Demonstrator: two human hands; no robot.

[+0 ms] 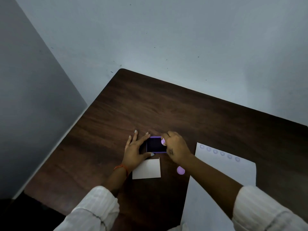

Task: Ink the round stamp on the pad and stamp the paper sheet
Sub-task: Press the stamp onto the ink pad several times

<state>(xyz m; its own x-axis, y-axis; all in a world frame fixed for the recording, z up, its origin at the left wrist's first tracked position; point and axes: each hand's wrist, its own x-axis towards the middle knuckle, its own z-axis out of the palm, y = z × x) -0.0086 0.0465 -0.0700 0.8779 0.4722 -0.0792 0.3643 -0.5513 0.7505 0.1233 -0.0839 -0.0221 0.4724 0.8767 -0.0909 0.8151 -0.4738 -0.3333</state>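
From where I watch, most of the round stamp (163, 141) is hidden inside my right hand (176, 147); only a pale lilac knob pokes out past the fingers at the right edge of the ink pad (156, 145), and I cannot see whether its face touches the ink. The right grip is closed around that stamp. The pad is a small purple-rimmed tray with a dark, almost black inside; its left side is covered by my left hand (135, 151), whose grip is spread open, thumb and fingers bracing the pad on the table (150, 110). Just in front of the pad lies a white card (146, 169) — beside it a lilac round cap (180, 170), its detail too blurred to read. The paper sheet (221, 174) lies to the right; six faint round prints run along its far edge, and my right forearm crosses its near corner.
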